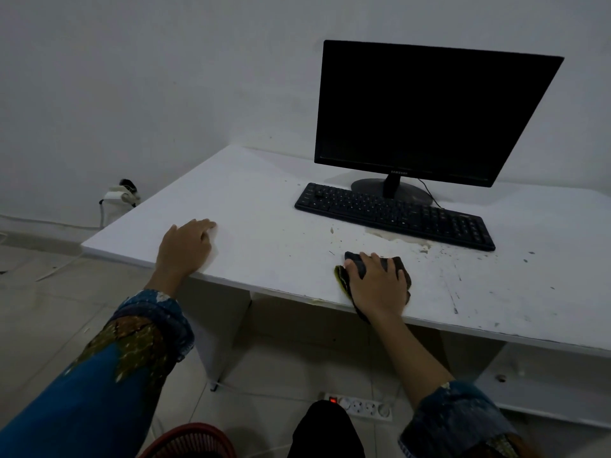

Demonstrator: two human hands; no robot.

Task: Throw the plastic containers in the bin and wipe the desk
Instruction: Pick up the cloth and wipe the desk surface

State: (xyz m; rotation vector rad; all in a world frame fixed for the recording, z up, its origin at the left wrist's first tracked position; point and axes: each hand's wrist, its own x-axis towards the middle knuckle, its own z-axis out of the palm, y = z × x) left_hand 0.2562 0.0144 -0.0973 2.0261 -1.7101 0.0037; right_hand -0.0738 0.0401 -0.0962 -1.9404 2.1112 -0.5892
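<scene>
- White desk (264, 206) shows no containers; stains remain beyond the fingertips, near the keyboard (393, 214).
- Right hand (377, 285) presses a cloth (344, 279) flat.
- Left hand (185, 246) rests empty, fingers loose.

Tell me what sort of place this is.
Probably a plain home office or study corner: a white desk against a bare wall carries a dark computer monitor and a black keyboard, and a power strip lies on the tiled floor beneath.
</scene>
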